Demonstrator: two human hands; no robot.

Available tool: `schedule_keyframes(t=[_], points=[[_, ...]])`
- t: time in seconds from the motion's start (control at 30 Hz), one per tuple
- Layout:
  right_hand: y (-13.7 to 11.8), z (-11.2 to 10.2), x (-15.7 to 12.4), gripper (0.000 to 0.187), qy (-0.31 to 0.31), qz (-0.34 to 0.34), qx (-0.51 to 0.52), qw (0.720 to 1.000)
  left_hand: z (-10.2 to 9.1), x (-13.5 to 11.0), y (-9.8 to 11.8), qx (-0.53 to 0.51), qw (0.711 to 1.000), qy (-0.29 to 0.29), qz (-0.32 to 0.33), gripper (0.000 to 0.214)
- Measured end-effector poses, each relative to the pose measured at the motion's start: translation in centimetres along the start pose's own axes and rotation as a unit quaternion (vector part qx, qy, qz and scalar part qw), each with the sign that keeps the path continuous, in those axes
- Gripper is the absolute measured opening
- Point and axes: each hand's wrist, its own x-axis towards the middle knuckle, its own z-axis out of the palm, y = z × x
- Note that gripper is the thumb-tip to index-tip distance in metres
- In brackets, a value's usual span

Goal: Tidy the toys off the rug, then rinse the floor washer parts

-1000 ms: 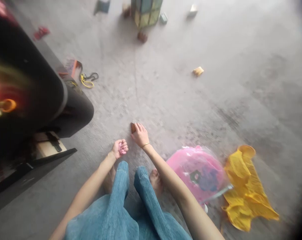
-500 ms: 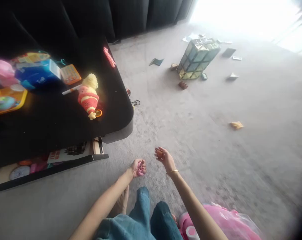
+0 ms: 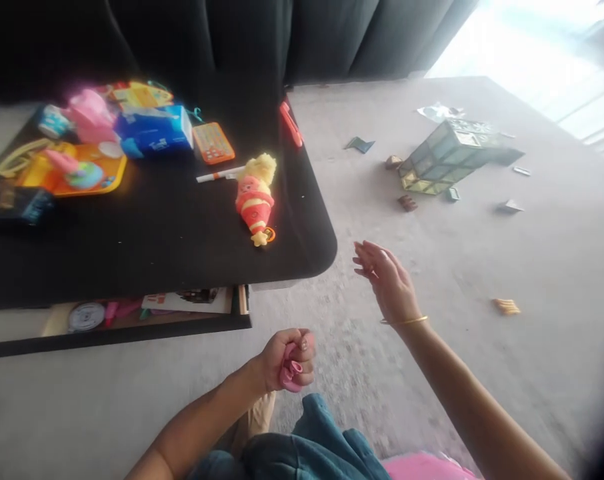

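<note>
Left hand (image 3: pixel 275 357) curled round pink piece (image 3: pixel 289 379); right hand (image 3: pixel 389 283) near table (image 3: pixel 192 230).

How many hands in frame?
2: left hand, closed around a pink item, lower centre; right hand, right of the black table's rounded corner. No others visible.
</note>
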Motion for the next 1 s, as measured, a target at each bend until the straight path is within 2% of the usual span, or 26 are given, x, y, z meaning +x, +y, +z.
schedule_keyframes(t=[0.1, 0.17, 0.2, 0.23, 0.3, 0.37, 0.43, 0.53, 0.63, 0.7, 0.77, 0.83, 0.93, 1.0], points=[[-1.2, 2.1, 0.2, 0.037, 0.014, 0.028, 0.025, 0.999, 3.8, -3.6, 2.9, 0.032, 0.997, -0.018, 0.071, 0.025], [-1.2, 2.8, -0.1, 0.037, 0.021, 0.045, 0.029, 0.998, 5.2, -5.9, 5.2, 0.071, 0.981, 0.024, 0.177, 0.027], [-1.0, 2.9, -0.3, 0.038, 0.027, 0.051, 0.028, 0.998, 5.7, -7.1, 6.5, 0.099, 0.959, 0.062, 0.257, 0.025], [-0.7, 2.9, -0.5, 0.038, 0.035, 0.058, 0.028, 0.997, 5.9, -8.2, 7.9, 0.131, 0.923, 0.106, 0.346, 0.021], [-0.3, 2.8, -0.7, 0.038, 0.059, 0.075, 0.037, 0.995, 6.1, -10.4, 10.7, 0.191, 0.814, 0.194, 0.513, 0.006], [-0.1, 2.7, -0.8, 0.038, 0.083, 0.092, 0.05, 0.991, 6.1, -12.2, 13.4, 0.256, 0.709, 0.266, 0.6, 0.023], [-0.1, 2.6, -0.8, 0.038, 0.098, 0.105, 0.058, 0.988, 6.0, -13.4, 15.7, 0.341, 0.629, 0.329, 0.616, 0.045], [-0.3, 2.5, -1.2, 0.039, 0.097, 0.108, 0.054, 0.988, 5.7, -14.5, 18.2, 0.514, 0.511, 0.408, 0.555, 0.063], [-0.4, 2.2, -1.8, 0.037, 0.088, 0.103, 0.048, 0.99, 5.2, -15.6, 19.2, 0.643, 0.393, 0.443, 0.486, 0.067], [-0.3, 1.8, -2.0, 0.035, 0.089, 0.104, 0.048, 0.989, 4.3, -16.8, 19.1, 0.665, 0.341, 0.442, 0.496, 0.063], [-0.1, 1.5, -2.0, 0.034, 0.096, 0.108, 0.049, 0.988, 3.0, -18.1, 18.4, 0.656, 0.319, 0.422, 0.538, 0.057], [0.2, 1.2, -1.8, 0.032, 0.106, 0.116, 0.049, 0.986, 1.4, -19.5, 17.3, 0.641, 0.318, 0.386, 0.583, 0.055], [0.7, 1.1, -1.3, 0.031, 0.113, 0.121, 0.047, 0.985, -0.8, -20.7, 16.0, 0.617, 0.324, 0.334, 0.634, 0.061], [0.7, 1.3, -0.9, 0.031, 0.11, 0.119, 0.047, 0.986, -1.6, -20.7, 16.1, 0.597, 0.344, 0.32, 0.65, 0.066]])
